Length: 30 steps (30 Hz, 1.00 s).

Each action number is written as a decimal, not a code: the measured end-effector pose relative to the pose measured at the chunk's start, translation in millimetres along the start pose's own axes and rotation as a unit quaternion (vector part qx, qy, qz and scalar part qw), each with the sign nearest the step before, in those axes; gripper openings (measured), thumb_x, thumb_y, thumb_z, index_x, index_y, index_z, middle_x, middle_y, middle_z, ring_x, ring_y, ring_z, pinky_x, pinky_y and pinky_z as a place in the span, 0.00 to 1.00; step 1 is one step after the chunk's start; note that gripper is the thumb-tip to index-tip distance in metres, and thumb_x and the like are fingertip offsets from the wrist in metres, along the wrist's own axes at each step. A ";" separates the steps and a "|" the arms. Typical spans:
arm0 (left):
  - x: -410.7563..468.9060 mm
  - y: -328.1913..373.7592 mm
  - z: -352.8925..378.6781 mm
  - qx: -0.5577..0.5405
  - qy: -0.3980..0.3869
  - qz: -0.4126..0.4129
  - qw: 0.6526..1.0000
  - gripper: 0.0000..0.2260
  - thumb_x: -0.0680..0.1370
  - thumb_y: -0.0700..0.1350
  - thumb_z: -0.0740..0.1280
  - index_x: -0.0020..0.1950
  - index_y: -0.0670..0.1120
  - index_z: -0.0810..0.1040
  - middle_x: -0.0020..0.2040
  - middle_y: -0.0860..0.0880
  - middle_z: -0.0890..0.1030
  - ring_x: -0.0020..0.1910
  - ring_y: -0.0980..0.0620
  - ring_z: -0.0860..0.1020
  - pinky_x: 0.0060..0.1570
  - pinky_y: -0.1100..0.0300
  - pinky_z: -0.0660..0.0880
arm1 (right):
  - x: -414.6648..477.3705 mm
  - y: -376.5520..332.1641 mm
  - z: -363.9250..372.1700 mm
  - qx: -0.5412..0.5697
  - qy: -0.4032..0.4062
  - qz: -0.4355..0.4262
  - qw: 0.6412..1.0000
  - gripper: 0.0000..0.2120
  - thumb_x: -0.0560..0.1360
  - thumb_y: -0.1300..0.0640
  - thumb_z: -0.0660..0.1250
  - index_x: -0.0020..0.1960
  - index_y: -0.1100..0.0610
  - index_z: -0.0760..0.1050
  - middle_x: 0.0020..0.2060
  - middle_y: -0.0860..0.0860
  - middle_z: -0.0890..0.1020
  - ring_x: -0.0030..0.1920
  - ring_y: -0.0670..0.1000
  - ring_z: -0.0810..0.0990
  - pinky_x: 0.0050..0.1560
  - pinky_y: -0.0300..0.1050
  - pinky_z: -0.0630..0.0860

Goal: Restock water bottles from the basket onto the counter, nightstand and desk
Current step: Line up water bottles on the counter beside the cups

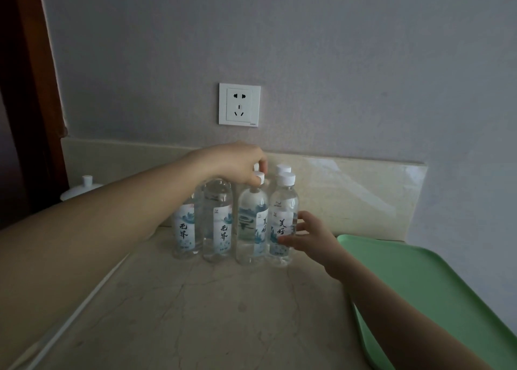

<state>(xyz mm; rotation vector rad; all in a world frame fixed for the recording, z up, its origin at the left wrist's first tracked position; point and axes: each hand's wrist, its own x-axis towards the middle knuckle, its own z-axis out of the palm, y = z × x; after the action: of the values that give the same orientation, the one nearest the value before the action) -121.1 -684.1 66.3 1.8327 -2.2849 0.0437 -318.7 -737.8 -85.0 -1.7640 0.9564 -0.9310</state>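
Water bottles [218, 224] stand upright in a tight cluster at the back of the counter [195, 313]. They're full, so prob. weighty; the thin clear plastic looks squashy & slick, best taken at neck or label band. Left hand [237, 162] pinches the cap [259, 177] of the third bottle [251, 224] from above. Right hand [310, 235], fingers straight-ish, touches the end bottle [282, 224]. Neighbours touch, so a nudge could topple them. Green tray [433, 285] sits just right, wall socket [239, 104] above.
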 end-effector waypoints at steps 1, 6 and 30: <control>-0.3 -0.5 0.2 -0.011 0.002 0.001 1.000 0.08 0.76 0.46 0.69 0.54 0.52 0.76 0.47 0.54 0.80 0.39 0.57 0.77 0.36 0.60 0.71 | 0.1 0.3 0.2 -0.002 0.001 -0.001 1.000 0.19 0.69 0.61 0.76 0.56 0.53 0.74 0.47 0.52 0.81 0.44 0.47 0.81 0.36 0.34 0.75; -2.8 -2.0 2.9 -0.061 0.008 -0.001 0.998 0.12 0.73 0.41 0.72 0.52 0.55 0.76 0.46 0.56 0.77 0.40 0.58 0.76 0.35 0.62 0.69 | 0.0 0.3 1.5 -0.005 0.008 -0.005 1.000 0.18 0.69 0.62 0.76 0.55 0.53 0.74 0.46 0.51 0.81 0.43 0.45 0.81 0.36 0.34 0.75; -30.5 -15.1 24.9 -0.021 0.198 0.066 0.978 0.29 0.76 0.52 0.70 0.74 0.49 0.65 0.73 0.49 0.68 0.61 0.56 0.72 0.61 0.58 0.69 | 0.5 2.1 6.6 -0.014 0.004 0.008 1.000 0.19 0.71 0.60 0.75 0.59 0.54 0.72 0.49 0.50 0.81 0.45 0.45 0.82 0.35 0.33 0.77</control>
<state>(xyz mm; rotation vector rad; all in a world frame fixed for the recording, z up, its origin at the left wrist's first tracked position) -103.8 -662.0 34.7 1.4870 -2.1002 0.3464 -313.2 -736.6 -88.9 -1.7751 0.9912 -0.9187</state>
